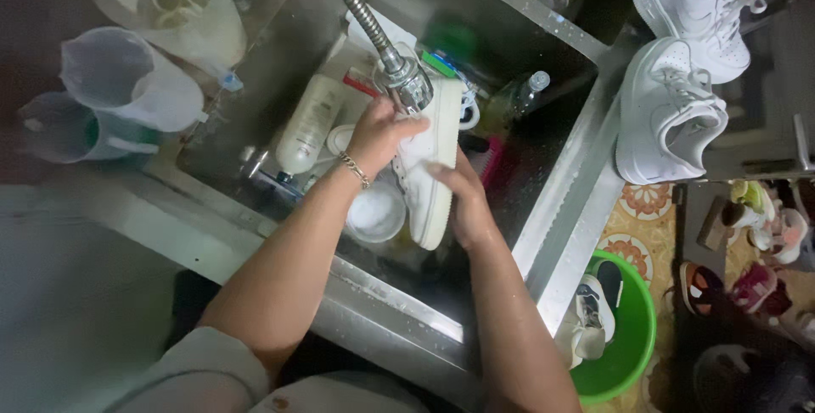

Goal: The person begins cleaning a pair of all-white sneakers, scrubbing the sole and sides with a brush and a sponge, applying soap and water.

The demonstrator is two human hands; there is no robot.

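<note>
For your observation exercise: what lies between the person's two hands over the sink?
In the head view, a white shoe lies between the left hand and right hand, under the sprayer head.

Dim light; a steel sink fills the centre, patterned floor tiles at lower right, grey wall at lower left.

White sneaker, sole edge turned up, held over steel sink, under the sprayer head
</note>
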